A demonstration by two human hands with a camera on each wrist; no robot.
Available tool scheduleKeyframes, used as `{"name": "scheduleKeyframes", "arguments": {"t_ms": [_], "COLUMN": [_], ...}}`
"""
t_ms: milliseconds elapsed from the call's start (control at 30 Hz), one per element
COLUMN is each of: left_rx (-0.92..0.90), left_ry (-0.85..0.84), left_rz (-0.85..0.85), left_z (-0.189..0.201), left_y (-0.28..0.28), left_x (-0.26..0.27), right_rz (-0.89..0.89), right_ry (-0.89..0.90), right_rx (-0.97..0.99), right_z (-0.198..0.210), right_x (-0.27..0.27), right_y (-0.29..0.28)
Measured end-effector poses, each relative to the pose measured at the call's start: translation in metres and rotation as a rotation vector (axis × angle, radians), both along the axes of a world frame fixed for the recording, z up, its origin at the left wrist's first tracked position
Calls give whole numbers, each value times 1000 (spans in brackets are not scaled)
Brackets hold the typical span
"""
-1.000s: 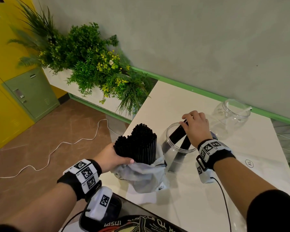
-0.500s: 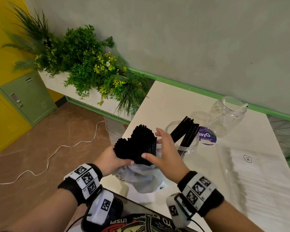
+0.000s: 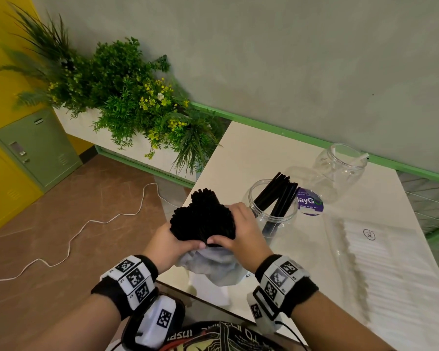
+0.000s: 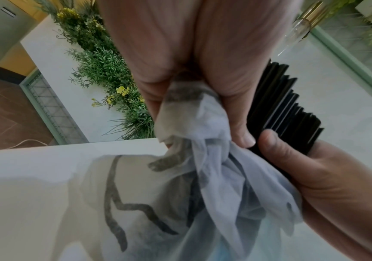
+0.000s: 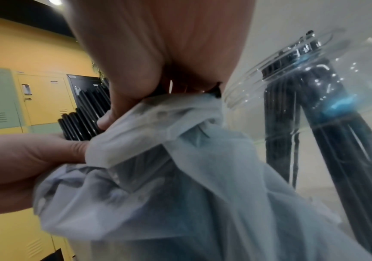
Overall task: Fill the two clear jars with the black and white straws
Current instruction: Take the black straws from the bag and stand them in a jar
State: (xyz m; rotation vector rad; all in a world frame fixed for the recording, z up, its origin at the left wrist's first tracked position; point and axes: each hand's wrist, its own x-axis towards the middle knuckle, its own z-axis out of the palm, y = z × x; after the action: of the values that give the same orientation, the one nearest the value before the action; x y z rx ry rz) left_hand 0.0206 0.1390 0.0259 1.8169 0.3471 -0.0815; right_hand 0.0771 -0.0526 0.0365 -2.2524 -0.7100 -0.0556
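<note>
A thick bundle of black straws (image 3: pixel 203 216) stands upright in a crumpled pale plastic bag (image 3: pixel 213 266) at the table's near left corner. My left hand (image 3: pixel 167 243) grips the bundle and the bag's rim from the left. From the right, my right hand (image 3: pixel 238 231) wraps round the same bundle, thumb in front. Just right of my hands, the near clear jar (image 3: pixel 271 214) holds several black straws (image 3: pixel 276 196) leaning out of it. The far clear jar (image 3: pixel 340 168) has no straws in it. White straws (image 3: pixel 385 264) lie in a clear wrapper on the right.
A purple round label (image 3: pixel 309 201) lies between the jars. The white table (image 3: pixel 251 153) ends just left of the bundle, with brown floor and a white cable (image 3: pixel 69 239) below. A planter of green plants (image 3: pixel 127 97) lines the wall on the left.
My right hand let go of the handful of black straws in the near jar, came back left and now grips the bundle. The left hand has kept its hold.
</note>
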Motion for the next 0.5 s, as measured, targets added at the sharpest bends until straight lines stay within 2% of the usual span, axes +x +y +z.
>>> {"name": "scheduleKeyframes", "arguments": {"t_ms": [267, 500], "left_rx": [14, 71], "left_ry": [7, 8], "left_rz": [-59, -75], "left_z": [3, -2], "left_y": [-1, 1], "left_x": [1, 5], "right_rz": [-84, -103], "right_ry": [66, 176], "right_rx": [68, 213], "right_z": [-5, 11], "right_x": [-2, 0], "right_y": [-10, -15]}}
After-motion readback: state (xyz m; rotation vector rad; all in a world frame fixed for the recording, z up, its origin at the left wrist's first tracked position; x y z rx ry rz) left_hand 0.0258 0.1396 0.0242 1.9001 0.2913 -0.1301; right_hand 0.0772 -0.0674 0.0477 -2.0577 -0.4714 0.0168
